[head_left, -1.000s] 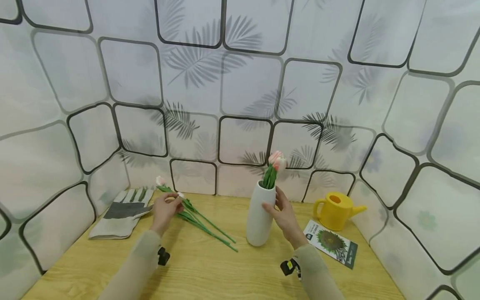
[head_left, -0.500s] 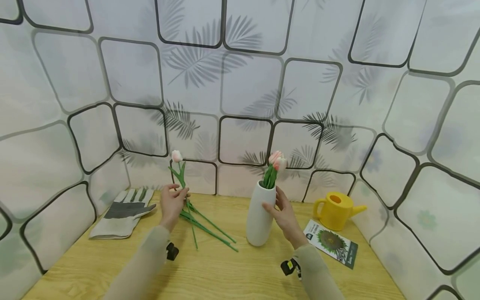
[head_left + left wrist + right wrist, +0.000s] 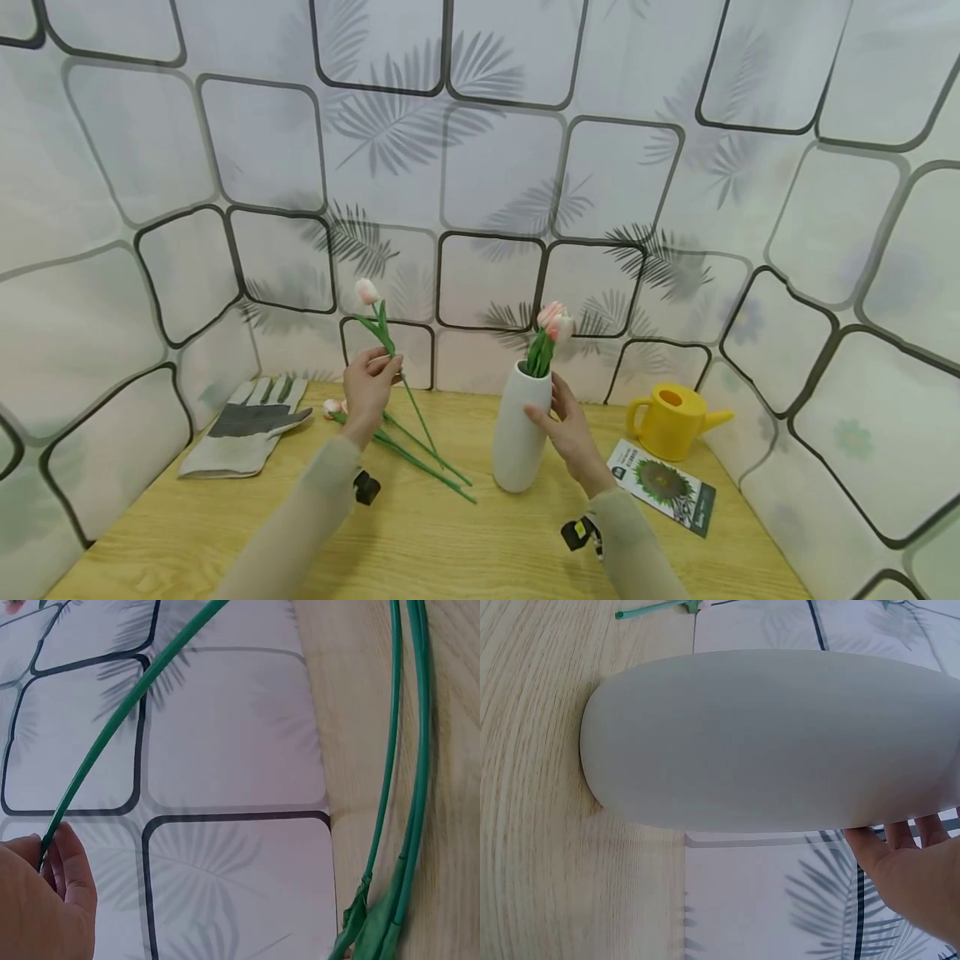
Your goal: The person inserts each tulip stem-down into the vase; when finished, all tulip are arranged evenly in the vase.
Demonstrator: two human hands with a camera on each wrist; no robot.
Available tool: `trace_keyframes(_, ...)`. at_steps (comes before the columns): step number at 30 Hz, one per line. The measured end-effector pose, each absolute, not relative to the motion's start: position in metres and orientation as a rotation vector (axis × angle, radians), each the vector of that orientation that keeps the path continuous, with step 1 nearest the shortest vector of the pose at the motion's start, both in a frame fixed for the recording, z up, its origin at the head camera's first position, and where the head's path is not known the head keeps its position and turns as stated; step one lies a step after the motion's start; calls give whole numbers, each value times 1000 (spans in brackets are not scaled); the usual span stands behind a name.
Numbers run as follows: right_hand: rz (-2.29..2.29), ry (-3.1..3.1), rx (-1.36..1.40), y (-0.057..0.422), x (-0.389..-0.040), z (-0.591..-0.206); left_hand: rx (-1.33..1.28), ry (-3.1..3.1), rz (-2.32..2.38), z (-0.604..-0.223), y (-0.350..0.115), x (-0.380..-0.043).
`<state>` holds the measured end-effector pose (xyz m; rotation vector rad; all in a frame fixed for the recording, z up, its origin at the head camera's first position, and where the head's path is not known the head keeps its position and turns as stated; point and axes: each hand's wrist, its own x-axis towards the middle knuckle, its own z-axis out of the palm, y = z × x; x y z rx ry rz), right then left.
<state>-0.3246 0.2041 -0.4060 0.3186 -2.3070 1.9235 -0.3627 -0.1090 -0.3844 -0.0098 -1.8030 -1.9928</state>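
My left hand (image 3: 367,385) pinches a pale pink tulip (image 3: 367,291) by its green stem, bloom up and stem slanting down to the right. The left wrist view shows the stem (image 3: 112,724) between thumb and fingers. Under that hand, more tulips (image 3: 408,457) lie on the table, their blooms partly hidden behind the wrist. A white vase (image 3: 516,437) stands upright with pink tulips (image 3: 553,321) in it. My right hand (image 3: 570,429) holds the vase's upper right side, thumb in front. Up close in the right wrist view, fingertips (image 3: 866,838) meet the vase wall.
A grey and white work glove (image 3: 243,425) lies at the left of the wooden table (image 3: 457,550). To the right stand a yellow watering can (image 3: 671,425) and, before it, a seed packet (image 3: 663,487) with a sunflower picture. A patterned curtain (image 3: 495,183) encloses the back and sides.
The left hand has picked one tulip off the table, lifting it upright and moving it to the right. The right hand and vase have stayed in place.
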Motion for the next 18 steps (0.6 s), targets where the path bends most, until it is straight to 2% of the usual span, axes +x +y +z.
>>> trace_keyframes(18,1932,-2313,305,205,-329,-409,-51,-1566,-2039,-368,-98,-368)
